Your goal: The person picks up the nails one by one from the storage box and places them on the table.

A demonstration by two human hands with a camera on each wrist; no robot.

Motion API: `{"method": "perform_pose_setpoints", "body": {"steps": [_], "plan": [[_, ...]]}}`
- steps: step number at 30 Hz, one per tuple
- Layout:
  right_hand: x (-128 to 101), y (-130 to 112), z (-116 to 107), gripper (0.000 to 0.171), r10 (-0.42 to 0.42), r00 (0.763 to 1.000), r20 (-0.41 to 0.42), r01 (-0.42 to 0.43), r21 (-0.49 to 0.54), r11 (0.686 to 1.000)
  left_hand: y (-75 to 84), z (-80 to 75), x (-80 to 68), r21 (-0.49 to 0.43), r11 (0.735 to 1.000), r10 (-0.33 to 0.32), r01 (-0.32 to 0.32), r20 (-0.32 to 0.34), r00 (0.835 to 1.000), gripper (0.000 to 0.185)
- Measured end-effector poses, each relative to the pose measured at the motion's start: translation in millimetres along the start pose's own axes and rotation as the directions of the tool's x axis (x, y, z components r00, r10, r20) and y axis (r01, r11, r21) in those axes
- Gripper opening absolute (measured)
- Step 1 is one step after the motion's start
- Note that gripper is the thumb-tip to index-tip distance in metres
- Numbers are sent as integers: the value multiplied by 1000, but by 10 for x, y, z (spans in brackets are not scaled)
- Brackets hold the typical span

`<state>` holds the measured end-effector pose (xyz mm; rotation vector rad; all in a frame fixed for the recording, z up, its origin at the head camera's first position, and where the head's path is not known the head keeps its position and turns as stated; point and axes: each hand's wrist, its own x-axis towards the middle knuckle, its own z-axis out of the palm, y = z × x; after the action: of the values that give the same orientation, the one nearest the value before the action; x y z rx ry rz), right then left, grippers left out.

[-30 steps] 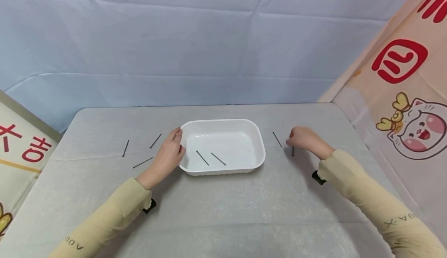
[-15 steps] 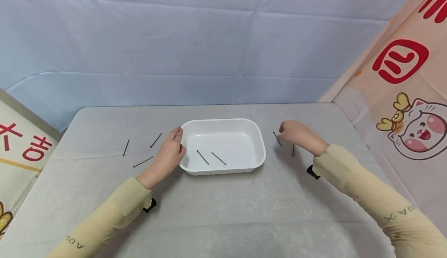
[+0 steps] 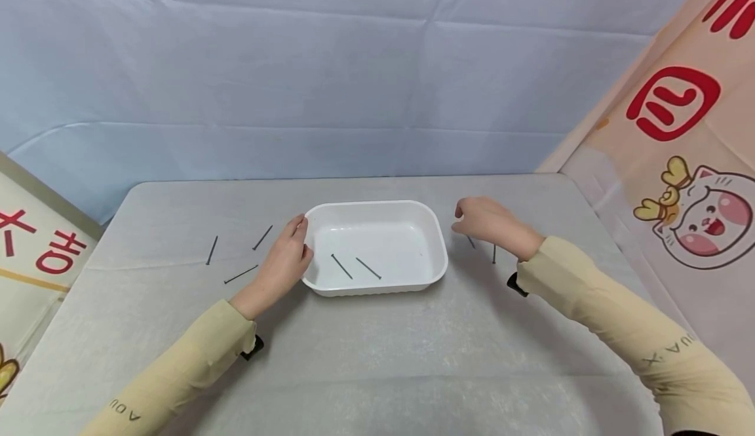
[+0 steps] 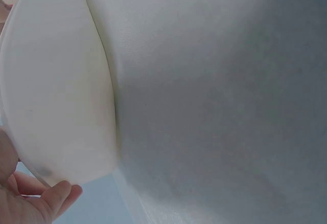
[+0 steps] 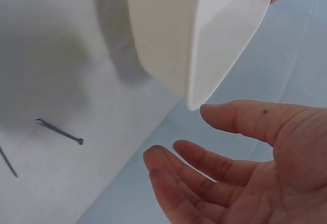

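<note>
A white rectangular plastic tray (image 3: 407, 252) stands mid-table with two dark nails (image 3: 342, 266) lying inside. My left hand (image 3: 282, 262) holds its left end; in the left wrist view the thumb and fingers (image 4: 60, 193) pinch the tray's rim. Just off the opposite end is my right hand (image 3: 492, 223), with thumb and fingers spread apart and nothing between them. In the right wrist view the thumb tip overlaps the tray's corner. Two more nails, one partly hidden under the right hand (image 3: 471, 242) and another beside it (image 3: 494, 254), lie on the table.
Left of the tray, three nails (image 3: 240, 274) lie scattered on the grey cloth-covered table (image 3: 377, 357). A pale blue cloth (image 3: 354, 82) hangs behind the table's far edge. Printed cloths (image 3: 678, 180) hang at both sides.
My right hand has moved left from the rightmost nail, over the other nail, toward the tray, and its fingers have opened. The left hand and tray have stayed put.
</note>
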<state>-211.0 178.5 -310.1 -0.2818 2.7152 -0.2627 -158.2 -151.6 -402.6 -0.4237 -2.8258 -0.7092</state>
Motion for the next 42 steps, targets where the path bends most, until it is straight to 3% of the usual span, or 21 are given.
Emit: {"method": "perform_pose_setpoints", "body": {"steps": [8,25,42], "plan": [[17,-138,-12,37,-32,999,-26,31,-21,999,-4,-4,6,1,1000,6,-6,-5,1000,49],[28,-457,-23,35,-92,996,0,92,-66,994,24,-25,-28,5,1000,7,-7,2,1000,49],[74,-741,47,32,-259,965,-41,249,-164,954,31,-2,-41,3,1000,12,-12,-17,1000,49]]}}
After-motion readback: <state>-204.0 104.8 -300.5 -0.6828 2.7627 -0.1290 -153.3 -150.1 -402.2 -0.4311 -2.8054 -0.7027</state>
